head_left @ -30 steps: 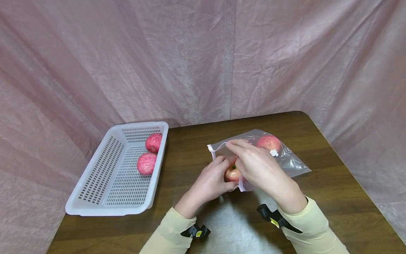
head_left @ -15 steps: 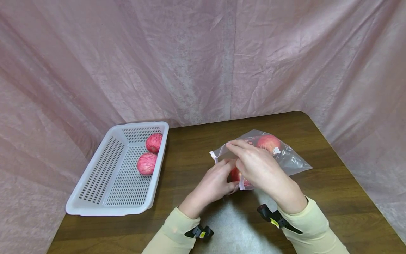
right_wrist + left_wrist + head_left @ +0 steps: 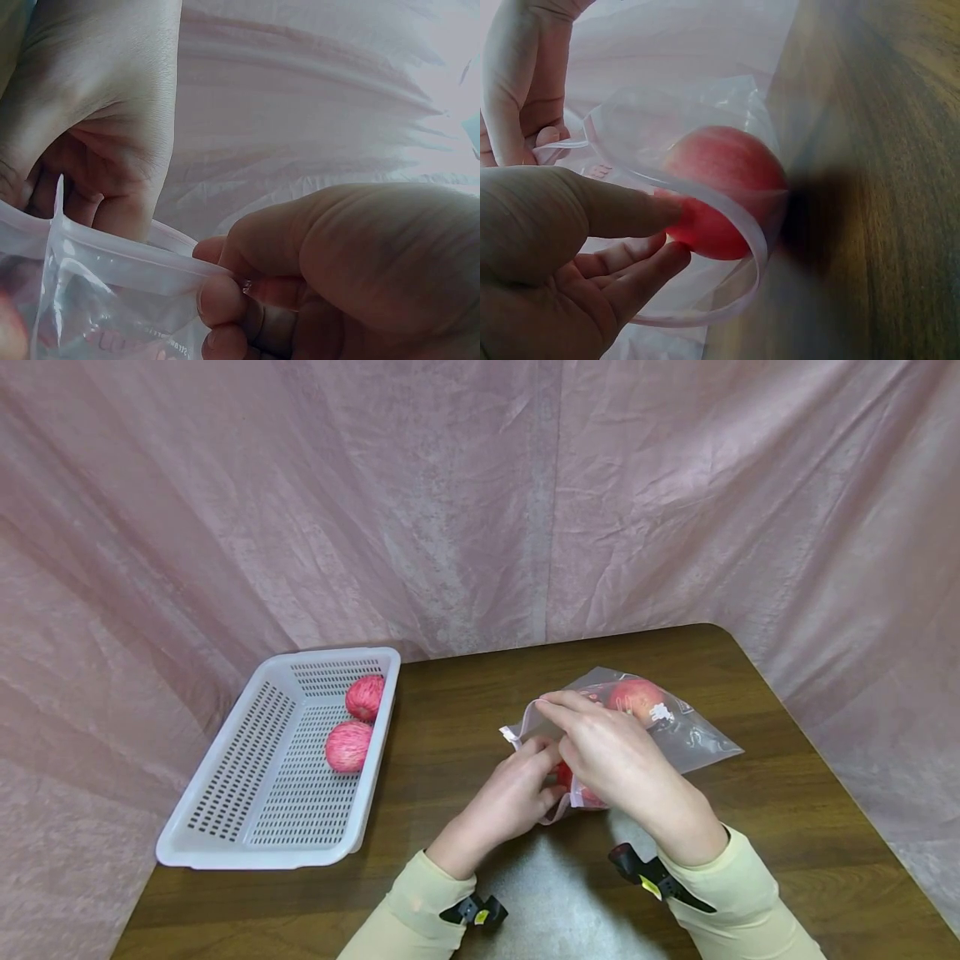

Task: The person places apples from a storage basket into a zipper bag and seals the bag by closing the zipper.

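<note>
A clear zip bag [image 3: 699,745] lies on the table with its mouth facing left. My right hand [image 3: 618,747] pinches the upper edge of that mouth between thumb and fingers, seen close up in the right wrist view. My left hand [image 3: 513,793] reaches into the opening, its thumb and fingertips against the near side of a red apple [image 3: 716,232]. In the left wrist view the fingers are fairly straight, and most of this apple is inside the bag. Another apple [image 3: 634,696] sits deeper in the bag, seen through the plastic.
A white perforated basket [image 3: 247,693] stands on the left of the wooden table [image 3: 442,693]. Two apples, one farther back [image 3: 365,697] and one nearer [image 3: 348,746], lie along its right side. A pink curtain [image 3: 465,510] hangs behind the table.
My left hand has moved slightly right, and the apple at its fingers has gone farther into the bag. The bag's mouth has shifted and bent with it. My right hand has stayed in place.
</note>
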Tool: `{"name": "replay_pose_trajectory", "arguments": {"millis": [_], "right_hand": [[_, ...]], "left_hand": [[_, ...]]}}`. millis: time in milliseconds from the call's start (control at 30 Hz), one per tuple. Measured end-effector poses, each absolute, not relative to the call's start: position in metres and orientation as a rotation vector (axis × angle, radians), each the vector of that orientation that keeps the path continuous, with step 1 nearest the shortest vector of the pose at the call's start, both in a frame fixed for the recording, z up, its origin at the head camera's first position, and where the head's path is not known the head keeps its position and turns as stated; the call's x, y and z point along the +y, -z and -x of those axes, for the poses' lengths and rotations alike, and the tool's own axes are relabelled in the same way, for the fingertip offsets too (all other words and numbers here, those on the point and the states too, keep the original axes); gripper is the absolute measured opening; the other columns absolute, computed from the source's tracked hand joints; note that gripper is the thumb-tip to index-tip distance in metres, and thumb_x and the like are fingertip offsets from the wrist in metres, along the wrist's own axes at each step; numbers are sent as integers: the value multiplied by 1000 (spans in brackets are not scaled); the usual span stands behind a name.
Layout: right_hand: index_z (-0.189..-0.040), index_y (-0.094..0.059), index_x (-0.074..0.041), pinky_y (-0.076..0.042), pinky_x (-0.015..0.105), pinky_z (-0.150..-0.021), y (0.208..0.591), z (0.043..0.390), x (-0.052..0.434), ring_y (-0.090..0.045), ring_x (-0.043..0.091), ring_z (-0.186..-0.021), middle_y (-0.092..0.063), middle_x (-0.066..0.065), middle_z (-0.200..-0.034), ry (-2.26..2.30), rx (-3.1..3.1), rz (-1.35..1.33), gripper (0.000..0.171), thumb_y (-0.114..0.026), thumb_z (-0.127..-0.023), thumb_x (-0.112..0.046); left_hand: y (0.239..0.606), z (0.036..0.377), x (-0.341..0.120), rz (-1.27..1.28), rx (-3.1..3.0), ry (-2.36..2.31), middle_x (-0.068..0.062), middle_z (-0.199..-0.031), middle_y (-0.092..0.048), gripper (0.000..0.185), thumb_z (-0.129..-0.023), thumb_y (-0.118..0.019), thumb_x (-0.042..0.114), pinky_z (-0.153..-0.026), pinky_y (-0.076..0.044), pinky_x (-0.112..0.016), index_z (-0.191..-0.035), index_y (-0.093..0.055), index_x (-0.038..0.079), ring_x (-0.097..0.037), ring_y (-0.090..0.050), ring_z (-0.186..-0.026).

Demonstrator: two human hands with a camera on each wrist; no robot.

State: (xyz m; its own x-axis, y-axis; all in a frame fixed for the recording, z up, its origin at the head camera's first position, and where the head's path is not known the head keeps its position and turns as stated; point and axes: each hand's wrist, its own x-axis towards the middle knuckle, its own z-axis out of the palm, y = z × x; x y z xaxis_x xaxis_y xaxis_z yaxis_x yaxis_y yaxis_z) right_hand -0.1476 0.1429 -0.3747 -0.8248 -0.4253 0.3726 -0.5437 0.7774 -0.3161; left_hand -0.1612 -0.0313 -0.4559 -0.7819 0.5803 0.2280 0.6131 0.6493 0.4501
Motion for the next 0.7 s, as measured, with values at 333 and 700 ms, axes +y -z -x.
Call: {"name": "replay_pose_trajectory", "arguments": {"millis": [333, 700], "right_hand": [[-142, -74, -6, -56, 41, -68, 374, 148, 144, -73, 33, -122, -71, 8, -144, -597, -2715, -775, 55, -65, -89, 7], [-124, -84, -19, -53, 39, -71, 370, 149, 151, -75, 24, -117, -71, 1, -144, -524, -2781, -844, 49, -64, -87, 6]], "left_hand": [[455, 158, -34, 1072, -2803, 770, -7, -131, -71, 32, -98, -84, 10, -96, -59, -38, -129, -74, 11, -23, -71, -116], [450, 151, -45, 1127, -2733, 793, 0, -127, -70, 26, -102, -81, 13, -91, -58, -39, -128, -76, 15, -17, -68, -113]]}}
